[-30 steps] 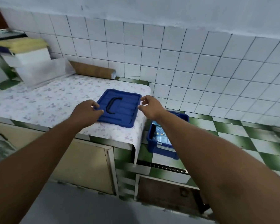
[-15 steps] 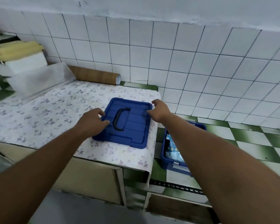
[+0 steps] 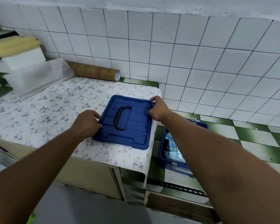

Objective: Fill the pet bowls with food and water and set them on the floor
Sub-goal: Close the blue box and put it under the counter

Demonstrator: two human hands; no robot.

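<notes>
Lying flat on the flower-patterned counter [image 3: 44, 109] near its right end, the blue lid [image 3: 132, 126] is being gripped by the left hand [image 3: 86, 124] and right hand [image 3: 158, 107] on opposite edges, fingers curled, with the open blue bin [image 3: 164, 152] sitting beyond it, lower right.

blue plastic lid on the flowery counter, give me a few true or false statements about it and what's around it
1. The flat blue plastic lid lies on the floral-covered counter. True.
2. Only the left hand touches the lid. False: the right hand grips its far right corner too.
3. The lid's black handle faces up. True.
4. The open blue plastic bin sits on the counter beside the lid. False: it rests lower, on the green and white checkered surface.
5. The brown cardboard tube stands upright. False: it lies on its side against the tiled wall.
</notes>
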